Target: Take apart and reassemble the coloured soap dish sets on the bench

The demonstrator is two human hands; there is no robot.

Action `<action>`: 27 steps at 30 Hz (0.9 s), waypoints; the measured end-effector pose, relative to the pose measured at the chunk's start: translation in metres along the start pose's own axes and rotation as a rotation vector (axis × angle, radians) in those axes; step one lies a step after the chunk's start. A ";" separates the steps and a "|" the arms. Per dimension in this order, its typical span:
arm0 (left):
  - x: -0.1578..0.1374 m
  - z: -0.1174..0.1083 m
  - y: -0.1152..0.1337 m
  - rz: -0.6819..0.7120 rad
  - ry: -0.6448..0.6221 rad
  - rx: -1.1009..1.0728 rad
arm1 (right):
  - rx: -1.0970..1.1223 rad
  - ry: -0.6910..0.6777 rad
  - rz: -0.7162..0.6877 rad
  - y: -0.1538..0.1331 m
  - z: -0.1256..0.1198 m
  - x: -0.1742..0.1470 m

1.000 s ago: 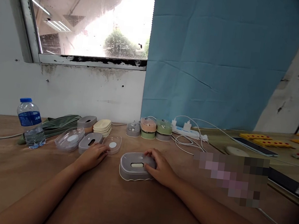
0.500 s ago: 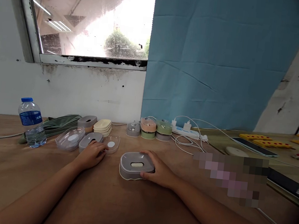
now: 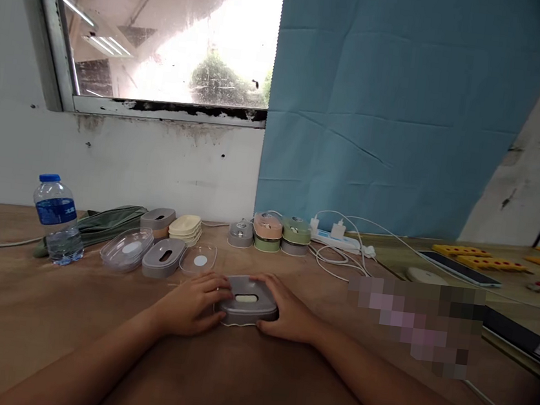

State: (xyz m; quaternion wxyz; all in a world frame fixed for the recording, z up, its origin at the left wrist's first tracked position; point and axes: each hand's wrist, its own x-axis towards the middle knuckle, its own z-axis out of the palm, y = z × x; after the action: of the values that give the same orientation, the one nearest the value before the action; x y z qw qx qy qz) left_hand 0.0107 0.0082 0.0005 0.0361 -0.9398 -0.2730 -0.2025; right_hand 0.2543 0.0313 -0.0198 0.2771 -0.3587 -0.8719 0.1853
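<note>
A grey plastic box with rounded corners and an oval slot in its top rests on the table in front of me. Something cream shows through the slot, and a cream rim runs along the bottom edge. My right hand grips its right end, thumb at the near side and fingers at the far side. Around the left end curls my left hand, its fingers touching the top and side. Just beyond my left hand lie a clear lid with a white round spot and a grey slotted cover.
Behind these are a larger clear container, stacked cream trays and another grey cover. A water bottle stands left. Finished-looking boxes and a power strip with cables line the wall. A phone lies right.
My left hand has left the clear lid and grey cover and come right and nearer, onto the left end of the grey box. My right hand stays on the box.
</note>
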 end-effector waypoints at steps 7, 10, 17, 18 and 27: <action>-0.005 0.010 -0.014 -0.019 -0.035 -0.217 | 0.023 0.017 -0.071 -0.003 0.003 -0.001; -0.008 0.008 -0.019 -0.035 -0.006 -0.293 | 0.048 0.039 -0.080 -0.004 0.003 0.000; -0.008 0.006 -0.021 -0.114 0.078 -0.424 | 0.071 0.023 -0.080 -0.001 0.004 -0.001; -0.008 0.007 -0.021 -0.112 0.084 -0.429 | 0.069 0.023 -0.082 -0.002 0.004 -0.001; -0.009 0.005 -0.021 -0.056 0.048 -0.391 | 0.037 -0.007 -0.098 -0.004 0.002 -0.001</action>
State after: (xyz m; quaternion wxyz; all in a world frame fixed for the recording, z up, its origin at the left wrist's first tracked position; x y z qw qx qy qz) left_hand -0.0051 0.0226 -0.0088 -0.1462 -0.9158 -0.2535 -0.2750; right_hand 0.2515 0.0272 -0.0200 0.2892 -0.3098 -0.8858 0.1889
